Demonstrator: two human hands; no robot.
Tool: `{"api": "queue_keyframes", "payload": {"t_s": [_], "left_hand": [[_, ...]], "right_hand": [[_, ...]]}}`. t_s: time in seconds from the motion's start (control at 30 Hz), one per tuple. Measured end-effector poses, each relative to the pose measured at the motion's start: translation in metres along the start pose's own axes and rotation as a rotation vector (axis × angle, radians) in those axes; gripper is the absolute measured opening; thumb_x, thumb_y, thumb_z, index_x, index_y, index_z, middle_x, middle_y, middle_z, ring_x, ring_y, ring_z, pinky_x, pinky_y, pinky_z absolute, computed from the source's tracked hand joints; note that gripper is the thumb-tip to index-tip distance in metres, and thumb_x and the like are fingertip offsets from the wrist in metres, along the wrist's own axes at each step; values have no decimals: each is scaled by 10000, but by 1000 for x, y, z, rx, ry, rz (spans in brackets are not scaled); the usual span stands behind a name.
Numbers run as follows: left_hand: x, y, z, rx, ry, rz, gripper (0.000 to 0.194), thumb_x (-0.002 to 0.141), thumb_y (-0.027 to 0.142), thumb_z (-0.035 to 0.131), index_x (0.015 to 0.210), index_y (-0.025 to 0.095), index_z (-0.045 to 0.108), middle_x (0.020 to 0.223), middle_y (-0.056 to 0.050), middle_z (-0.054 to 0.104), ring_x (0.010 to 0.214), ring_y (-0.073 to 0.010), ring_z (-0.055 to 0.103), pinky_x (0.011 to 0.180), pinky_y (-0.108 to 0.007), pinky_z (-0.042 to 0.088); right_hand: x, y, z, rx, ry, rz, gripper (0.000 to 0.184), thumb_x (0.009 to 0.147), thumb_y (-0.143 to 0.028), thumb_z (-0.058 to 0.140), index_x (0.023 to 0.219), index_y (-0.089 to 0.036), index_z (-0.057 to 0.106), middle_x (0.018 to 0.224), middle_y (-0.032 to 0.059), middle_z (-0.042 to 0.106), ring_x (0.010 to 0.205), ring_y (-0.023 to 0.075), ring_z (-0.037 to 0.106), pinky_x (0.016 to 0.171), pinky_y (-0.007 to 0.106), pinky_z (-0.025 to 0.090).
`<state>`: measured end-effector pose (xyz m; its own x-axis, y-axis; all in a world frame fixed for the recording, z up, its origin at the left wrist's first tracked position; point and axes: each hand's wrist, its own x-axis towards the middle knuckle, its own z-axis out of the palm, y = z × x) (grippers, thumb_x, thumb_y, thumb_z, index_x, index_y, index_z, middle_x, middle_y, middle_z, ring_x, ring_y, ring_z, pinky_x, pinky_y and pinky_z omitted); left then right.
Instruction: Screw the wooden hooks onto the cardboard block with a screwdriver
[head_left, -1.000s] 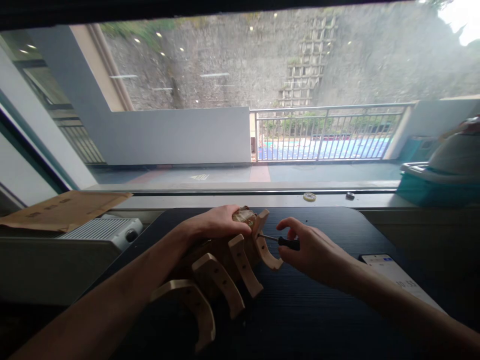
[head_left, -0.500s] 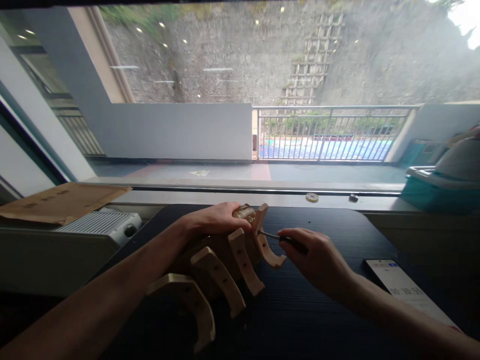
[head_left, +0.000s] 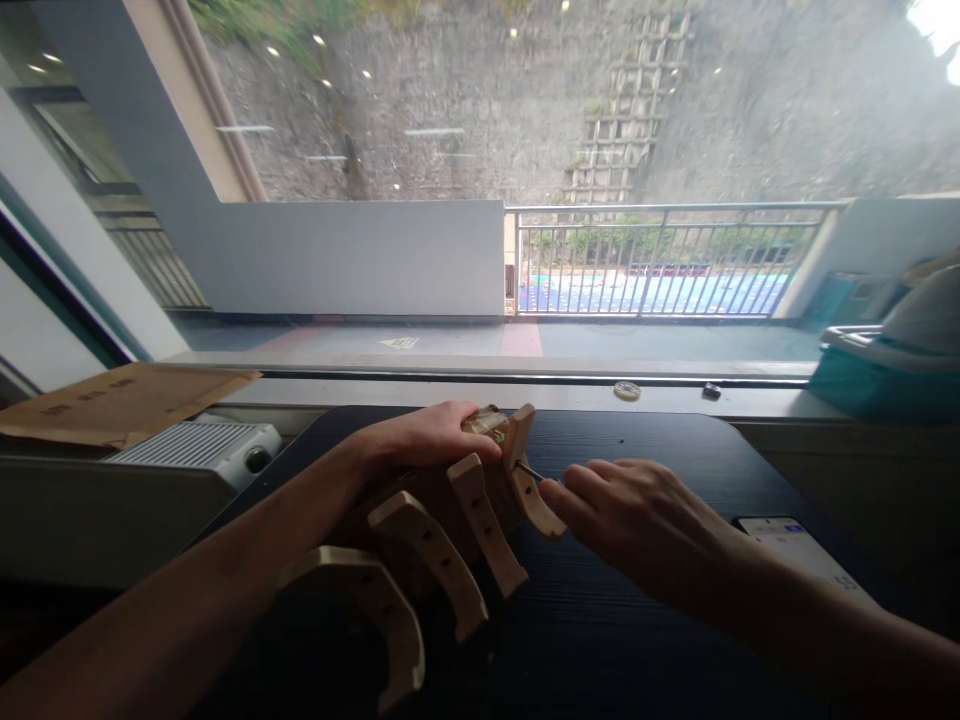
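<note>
Pressing down from above, the left hand [head_left: 431, 435] clasps the far end of a brown wooden body [head_left: 441, 500] that lies slantwise on the dark desk [head_left: 600, 610], its thumb close beside the outermost curved wooden piece [head_left: 519, 435]; that hold probably keeps the body from rolling or sliding under the tool. The right hand [head_left: 637, 505] is closed around a screwdriver [head_left: 531, 473], of which only a short length of shaft shows, its tip at the upper hole of that outermost piece. The body seems to be turned so that the holes face the right hand, letting the shaft come in from the right, fairly straight. Three more curved pieces, the nearest neighbour [head_left: 484, 520] among them, stand along the body towards the wearer, their holes facing the same way. A phone [head_left: 787, 545] lies to the right, partly behind the right forearm. Compared with a second ago, when the fingers were partly spread and the black handle showed, the right hand has closed over the handle and sits nearer the wood, while the left hand has kept its place and the tip stays at the same hole
</note>
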<state>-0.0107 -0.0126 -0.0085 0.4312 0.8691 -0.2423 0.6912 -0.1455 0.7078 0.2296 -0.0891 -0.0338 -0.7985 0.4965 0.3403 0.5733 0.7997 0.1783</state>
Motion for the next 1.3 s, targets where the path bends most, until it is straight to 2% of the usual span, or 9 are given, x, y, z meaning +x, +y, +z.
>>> {"api": "queue_keyframes", "payload": {"t_s": [0.07, 0.17, 0.23, 0.33, 0.47, 0.67, 1.0, 1.1, 1.3], "left_hand": [[1, -2, -1, -14, -6, 4, 431, 642, 521, 652, 951, 224, 606, 891, -49, 676, 844, -277, 626, 701, -340, 467], [1, -4, -4, -12, 3, -30, 468, 635, 544, 653, 960, 211, 605, 896, -63, 675, 844, -288, 628, 697, -348, 468], [1, -6, -4, -7, 23, -50, 470, 636, 556, 649, 952, 211, 605, 910, -72, 677, 843, -292, 627, 690, -352, 468], [0, -6, -4, -14, 45, -55, 471, 625, 551, 656, 949, 213, 607, 918, -75, 683, 845, -298, 624, 684, -356, 470], [1, -7, -3, -26, 46, -51, 465, 611, 516, 669, 964, 219, 616, 930, -75, 689, 871, -306, 622, 693, -352, 470], [2, -8, -5, -45, 20, -48, 470, 625, 528, 663, 981, 227, 611, 953, -67, 685, 883, -297, 622, 710, -354, 471], [-3, 0, -3, -32, 32, -68, 478, 625, 532, 663, 974, 211, 606, 925, -75, 682, 852, -301, 630, 695, -363, 477], [-2, -2, -2, -23, 27, -65, 472, 622, 529, 665, 973, 218, 611, 926, -70, 685, 857, -301, 629, 691, -355, 477], [-2, -4, -2, 26, 32, -31, 441, 635, 528, 645, 947, 218, 612, 927, -67, 689, 864, -293, 626, 690, -338, 472]], "right_hand": [[2, 0, 11, 96, 93, 70, 170, 868, -93, 453, 852, -183, 596, 689, 0, 600, 541, 112, 489, 499, 252, 301], [7, -4, 29, 479, 238, 465, 149, 882, -222, 491, 930, -179, 625, 735, 14, 659, 593, 117, 572, 532, 226, 393], [9, -5, 34, 724, 256, 704, 193, 874, -284, 506, 961, -172, 636, 775, 32, 679, 639, 133, 608, 549, 229, 444], [11, -1, 29, 794, 202, 796, 244, 864, -342, 506, 963, -175, 655, 818, 53, 683, 689, 159, 627, 561, 250, 463], [7, 7, 5, 447, 84, 609, 324, 823, -304, 561, 1135, -221, 585, 794, 22, 662, 615, 146, 590, 522, 243, 396], [6, 10, -8, -70, 12, 85, 234, 842, -44, 439, 904, -186, 615, 696, 16, 563, 529, 125, 457, 462, 260, 247], [5, 8, 17, 646, 63, 683, 297, 918, -368, 428, 986, -207, 669, 752, 18, 693, 616, 143, 603, 524, 242, 415], [3, 6, 4, 429, 31, 581, 268, 872, -307, 513, 1105, -225, 618, 754, 10, 683, 613, 151, 600, 515, 245, 379], [-1, 6, -2, -96, 38, 32, 275, 834, -31, 445, 986, -160, 635, 690, 26, 599, 533, 139, 502, 463, 262, 266]]}}
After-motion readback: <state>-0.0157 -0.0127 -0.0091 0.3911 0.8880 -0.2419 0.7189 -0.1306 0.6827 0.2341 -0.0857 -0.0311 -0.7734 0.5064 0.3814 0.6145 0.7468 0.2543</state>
